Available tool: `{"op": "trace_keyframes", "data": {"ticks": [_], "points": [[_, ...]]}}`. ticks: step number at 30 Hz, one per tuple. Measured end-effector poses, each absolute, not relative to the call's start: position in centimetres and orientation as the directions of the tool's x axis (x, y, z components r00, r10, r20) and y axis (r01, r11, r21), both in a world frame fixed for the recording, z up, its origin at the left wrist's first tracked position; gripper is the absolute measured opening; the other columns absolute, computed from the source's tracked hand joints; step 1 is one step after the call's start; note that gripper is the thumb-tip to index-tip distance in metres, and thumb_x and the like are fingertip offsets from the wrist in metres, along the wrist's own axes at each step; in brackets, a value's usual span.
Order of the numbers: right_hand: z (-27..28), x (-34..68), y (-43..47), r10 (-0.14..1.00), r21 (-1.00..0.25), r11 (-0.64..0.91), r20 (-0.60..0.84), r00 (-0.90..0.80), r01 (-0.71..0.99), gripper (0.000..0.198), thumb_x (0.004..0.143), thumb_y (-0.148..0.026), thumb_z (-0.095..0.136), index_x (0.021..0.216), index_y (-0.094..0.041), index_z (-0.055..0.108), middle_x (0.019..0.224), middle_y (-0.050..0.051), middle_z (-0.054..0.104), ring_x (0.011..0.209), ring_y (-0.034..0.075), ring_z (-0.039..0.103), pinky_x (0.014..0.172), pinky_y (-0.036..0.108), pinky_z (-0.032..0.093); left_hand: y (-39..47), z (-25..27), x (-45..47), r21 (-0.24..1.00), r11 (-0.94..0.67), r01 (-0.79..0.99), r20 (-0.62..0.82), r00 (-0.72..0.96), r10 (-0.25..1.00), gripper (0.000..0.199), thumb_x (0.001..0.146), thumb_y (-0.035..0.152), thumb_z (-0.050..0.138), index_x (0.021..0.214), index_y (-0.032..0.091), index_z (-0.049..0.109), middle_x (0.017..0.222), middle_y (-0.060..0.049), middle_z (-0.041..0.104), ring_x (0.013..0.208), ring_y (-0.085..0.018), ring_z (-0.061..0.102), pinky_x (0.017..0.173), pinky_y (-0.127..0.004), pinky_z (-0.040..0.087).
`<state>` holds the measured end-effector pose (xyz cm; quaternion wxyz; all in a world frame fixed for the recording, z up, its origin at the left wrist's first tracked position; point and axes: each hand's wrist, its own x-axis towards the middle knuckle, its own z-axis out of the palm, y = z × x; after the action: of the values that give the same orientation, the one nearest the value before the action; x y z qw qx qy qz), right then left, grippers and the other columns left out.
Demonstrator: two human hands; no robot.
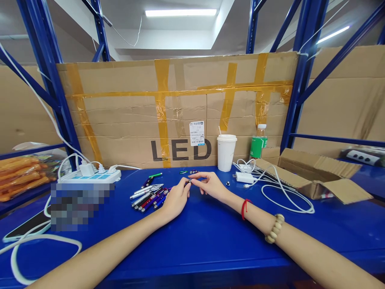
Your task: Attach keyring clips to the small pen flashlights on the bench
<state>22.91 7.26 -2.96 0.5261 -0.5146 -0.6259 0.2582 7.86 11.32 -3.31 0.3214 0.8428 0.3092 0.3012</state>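
Note:
My left hand (176,199) and my right hand (210,185) meet over the middle of the blue tabletop. Thumb and fingertips of both are pinched on one small dark, metallic-looking part (189,181), mostly covered by the fingers. Close to the left hand lies a pile of slim pen-like metal tubes (147,197) in silver, purple, blue and dark red. Behind the pile is a green-tipped tube (155,175). Several small pieces, one a green piece (183,172), lie just beyond the fingertips. To the right of my right hand sits a tiny silver piece (227,183).
A white lidded cup (226,154) with a straw and a green-labelled bottle (258,143) stand at the back. Right of them are a white charger (244,178), coiled cables and an open cardboard box (313,178). A power strip (105,176) and phone (30,224) lie left.

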Motion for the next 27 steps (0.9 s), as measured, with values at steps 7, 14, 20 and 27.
{"op": "trace_keyframes", "data": {"ticks": [7, 14, 20, 27], "points": [[-3.0, 23.0, 7.3, 0.918, -0.880, 0.339, 0.387, 0.086, 0.333, 0.041, 0.067, -0.038, 0.065, 0.094, -0.008, 0.066, 0.063, 0.004, 0.060, 0.039, 0.004, 0.043, 0.035, 0.017, 0.030, 11.4, -3.3, 7.8, 0.715, -0.613, 0.336, 0.330, 0.611, 0.720, 0.028, 0.085, 0.040, 0.025, 0.078, 0.023, 0.045, 0.063, 0.005, 0.048, 0.061, -0.007, 0.046, 0.062, -0.019, 0.029], [-3.3, 23.4, 7.7, 0.924, -0.898, 0.340, 0.374, 0.077, 0.280, 0.044, 0.065, -0.040, 0.068, 0.095, -0.008, 0.066, 0.067, 0.005, 0.061, 0.039, 0.003, 0.042, 0.035, 0.017, 0.030, 11.4, -3.3, 7.9, 0.734, -0.614, 0.291, 0.339, 0.627, 0.702, 0.026, 0.085, 0.039, 0.025, 0.086, 0.023, 0.046, 0.063, 0.005, 0.047, 0.062, -0.008, 0.045, 0.064, -0.019, 0.031], [-2.9, 24.3, 7.6, 0.945, -0.916, 0.299, 0.324, 0.051, 0.269, 0.041, 0.059, -0.039, 0.072, 0.087, -0.008, 0.068, 0.069, 0.005, 0.062, 0.040, 0.003, 0.042, 0.038, 0.018, 0.031, 11.2, -3.0, 7.9, 0.734, -0.622, 0.271, 0.318, 0.673, 0.668, 0.022, 0.083, 0.037, 0.031, 0.087, 0.022, 0.047, 0.064, 0.005, 0.047, 0.063, -0.008, 0.045, 0.065, -0.019, 0.031], [-2.5, 24.7, 7.2, 0.961, -0.919, 0.256, 0.275, 0.021, 0.300, 0.039, 0.058, -0.038, 0.073, 0.080, -0.007, 0.068, 0.078, 0.008, 0.064, 0.041, 0.003, 0.044, 0.039, 0.018, 0.032, 11.0, -2.8, 7.8, 0.718, -0.643, 0.268, 0.296, 0.718, 0.630, 0.026, 0.083, 0.035, 0.029, 0.070, 0.019, 0.044, 0.061, 0.004, 0.046, 0.060, -0.007, 0.042, 0.063, -0.019, 0.031]]}}
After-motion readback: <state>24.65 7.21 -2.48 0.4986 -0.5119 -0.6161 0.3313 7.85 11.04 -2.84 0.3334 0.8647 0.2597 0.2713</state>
